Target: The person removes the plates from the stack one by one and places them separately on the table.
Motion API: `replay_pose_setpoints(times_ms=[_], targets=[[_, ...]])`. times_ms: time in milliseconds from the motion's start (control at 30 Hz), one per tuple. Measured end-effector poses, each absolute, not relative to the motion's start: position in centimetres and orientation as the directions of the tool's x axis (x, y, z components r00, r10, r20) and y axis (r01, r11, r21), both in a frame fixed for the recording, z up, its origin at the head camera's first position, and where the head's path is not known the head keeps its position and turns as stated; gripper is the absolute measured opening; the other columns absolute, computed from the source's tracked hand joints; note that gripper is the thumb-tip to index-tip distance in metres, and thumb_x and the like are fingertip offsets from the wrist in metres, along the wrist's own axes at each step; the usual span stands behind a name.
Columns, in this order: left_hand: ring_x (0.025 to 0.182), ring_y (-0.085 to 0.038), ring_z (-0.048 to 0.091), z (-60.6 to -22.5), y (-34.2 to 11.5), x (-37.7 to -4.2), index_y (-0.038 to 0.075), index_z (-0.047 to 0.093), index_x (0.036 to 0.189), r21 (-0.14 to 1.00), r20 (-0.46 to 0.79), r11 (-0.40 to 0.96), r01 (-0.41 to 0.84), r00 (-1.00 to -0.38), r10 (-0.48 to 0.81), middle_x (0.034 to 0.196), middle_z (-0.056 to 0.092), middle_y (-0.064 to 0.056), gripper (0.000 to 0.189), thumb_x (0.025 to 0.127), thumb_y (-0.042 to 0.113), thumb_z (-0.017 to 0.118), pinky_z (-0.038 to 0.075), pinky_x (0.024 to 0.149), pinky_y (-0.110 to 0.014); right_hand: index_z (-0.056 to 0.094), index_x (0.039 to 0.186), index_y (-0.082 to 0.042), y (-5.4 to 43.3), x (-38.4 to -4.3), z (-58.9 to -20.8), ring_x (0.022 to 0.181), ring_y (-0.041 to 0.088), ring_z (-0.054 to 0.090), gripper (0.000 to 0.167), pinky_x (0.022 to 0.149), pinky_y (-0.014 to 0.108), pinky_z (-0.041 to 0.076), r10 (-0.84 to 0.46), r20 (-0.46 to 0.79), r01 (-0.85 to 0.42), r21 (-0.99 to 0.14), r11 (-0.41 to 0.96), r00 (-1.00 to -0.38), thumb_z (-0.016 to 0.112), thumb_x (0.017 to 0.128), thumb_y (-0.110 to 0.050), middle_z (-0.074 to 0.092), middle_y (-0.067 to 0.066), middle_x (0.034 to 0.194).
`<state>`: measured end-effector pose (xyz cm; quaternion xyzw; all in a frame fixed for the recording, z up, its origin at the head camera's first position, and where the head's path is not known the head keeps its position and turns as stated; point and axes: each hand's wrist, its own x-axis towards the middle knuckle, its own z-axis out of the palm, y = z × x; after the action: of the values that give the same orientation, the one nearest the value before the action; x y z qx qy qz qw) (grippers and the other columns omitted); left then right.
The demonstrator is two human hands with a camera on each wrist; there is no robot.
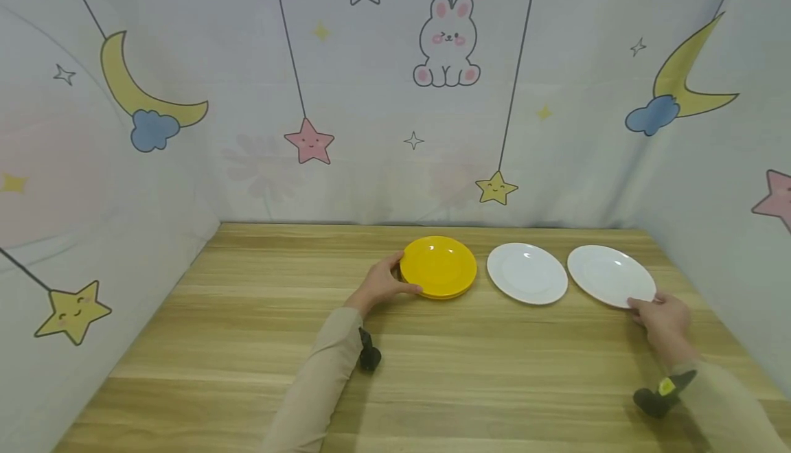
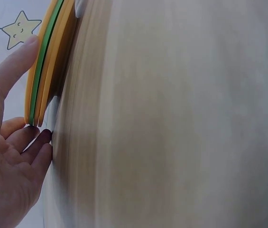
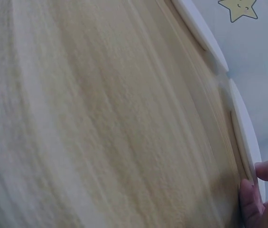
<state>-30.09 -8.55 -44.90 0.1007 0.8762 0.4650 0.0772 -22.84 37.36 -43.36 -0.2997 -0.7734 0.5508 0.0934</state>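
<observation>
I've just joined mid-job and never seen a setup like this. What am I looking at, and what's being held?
There's no machine: these are a person's two bare hands. The wide picture comes from a camera worn on the head; the two close, tilted ones come from cameras on the wrists.

On the wooden table are a stack of plates, yellow on top, and two white plates. The left wrist view shows a green layer in the stack.

The left hand grips the stack's edge. The right hand pinches the rim of the white plate farthest right. Nothing touches the other white plate from above.
</observation>
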Motion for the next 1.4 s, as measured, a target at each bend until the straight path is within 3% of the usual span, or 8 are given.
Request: replay_pose_setpoints(times_ms=[167, 267, 400, 633, 767, 967, 1200, 1400], targets=[[0.133, -0.023, 0.028, -44.9, -8.6, -30.1, 0.003, 0.031, 0.14, 0.834, -0.033, 0.54, 0.113, -0.967, 0.254, 0.143, 0.034, -0.011, 0.094, 0.066, 0.032, 0.081, 0.024, 0.11, -0.036, 0.03, 0.127, 0.022, 37.3, -22.8, -43.3, 0.047, 0.004, 0.052, 0.063, 0.047, 0.017, 0.049, 0.587, -0.158, 0.39, -0.873, 0.294, -0.794, 0.06, 0.078, -0.002, 0.052, 0.009, 0.07], [0.133, -0.023, 0.029, -44.9, -8.6, -30.1, 0.003, 0.031, 0.14, 0.835, -0.034, 0.538, 0.112, -0.967, 0.254, 0.143, 0.034, -0.011, 0.094, 0.067, 0.032, 0.081, 0.024, 0.11, -0.037, 0.027, 0.131, 0.019, 37.3, -22.8, -43.4, 0.08, 0.026, 0.058, 0.066, 0.079, 0.031, 0.051, 0.6, -0.113, 0.41, -0.827, 0.386, -0.792, 0.06, 0.081, -0.011, 0.053, 0.031, 0.097], [0.133, -0.023, 0.029, -44.9, -8.6, -30.0, 0.003, 0.031, 0.141, 0.835, -0.039, 0.54, 0.105, -0.967, 0.25, 0.143, 0.034, -0.011, 0.094, 0.067, 0.032, 0.081, 0.024, 0.11, -0.036, 0.018, 0.135, 0.017, 37.3, -22.8, -43.3, 0.112, 0.045, 0.037, 0.072, 0.102, 0.051, 0.03, 0.608, -0.066, 0.4, -0.809, 0.432, -0.791, 0.055, 0.086, -0.02, 0.034, 0.038, 0.128], [0.133, -0.023, 0.029, -44.9, -8.6, -30.0, 0.004, 0.031, 0.141, 0.832, -0.042, 0.545, 0.102, -0.968, 0.246, 0.143, 0.034, -0.01, 0.093, 0.067, 0.032, 0.081, 0.024, 0.11, -0.036, 0.018, 0.137, 0.015, 37.0, -23.1, -42.3, 0.114, 0.046, 0.04, 0.072, 0.098, 0.051, 0.034, 0.566, -0.038, 0.381, -0.777, 0.502, -0.823, 0.049, 0.089, -0.03, 0.037, 0.036, 0.128], [0.132, -0.023, 0.029, -44.9, -8.6, -30.0, 0.004, 0.031, 0.141, 0.829, -0.035, 0.548, 0.112, -0.968, 0.25, 0.143, 0.035, -0.01, 0.093, 0.067, 0.033, 0.08, 0.024, 0.11, -0.037, 0.022, 0.135, 0.015, 36.1, -23.7, -41.8, 0.1, 0.04, 0.049, 0.07, 0.079, 0.039, 0.044, 0.532, -0.02, 0.355, -0.766, 0.536, -0.847, 0.047, 0.09, -0.033, 0.041, 0.034, 0.123], [0.132, -0.024, 0.029, -44.9, -8.7, -30.1, 0.003, 0.032, 0.14, 0.834, -0.028, 0.539, 0.116, -0.968, 0.251, 0.143, 0.035, -0.011, 0.092, 0.067, 0.031, 0.08, 0.024, 0.11, -0.037, 0.031, 0.132, 0.013, 33.4, -24.8, -41.5, 0.056, -0.001, 0.047, 0.063, 0.051, 0.012, 0.041, 0.468, 0.025, 0.26, -0.804, 0.534, -0.883, 0.049, 0.09, -0.03, 0.046, 0.03, 0.117], [0.132, -0.024, 0.03, -45.0, -8.6, -30.1, 0.003, 0.032, 0.14, 0.825, -0.025, 0.552, 0.122, -0.967, 0.252, 0.142, 0.036, -0.012, 0.093, 0.067, 0.033, 0.08, 0.025, 0.11, -0.037, 0.034, 0.133, 0.01, 29.6, -25.9, -41.3, 0.089, 0.026, 0.056, 0.064, 0.064, 0.017, 0.043, 0.331, 0.028, 0.178, -0.799, 0.574, -0.943, 0.05, 0.09, -0.035, 0.047, 0.029, 0.119], [0.132, -0.024, 0.03, -45.0, -8.6, -30.1, 0.003, 0.032, 0.14, 0.825, -0.025, 0.551, 0.122, -0.968, 0.251, 0.142, 0.036, -0.012, 0.093, 0.066, 0.034, 0.08, 0.025, 0.11, -0.037, 0.029, 0.134, 0.011, 27.1, -26.5, -40.9, 0.1, 0.034, 0.054, 0.069, 0.066, 0.018, 0.052, 0.212, -0.012, 0.125, -0.839, 0.53, -0.977, 0.05, 0.09, -0.038, 0.042, 0.029, 0.124]])
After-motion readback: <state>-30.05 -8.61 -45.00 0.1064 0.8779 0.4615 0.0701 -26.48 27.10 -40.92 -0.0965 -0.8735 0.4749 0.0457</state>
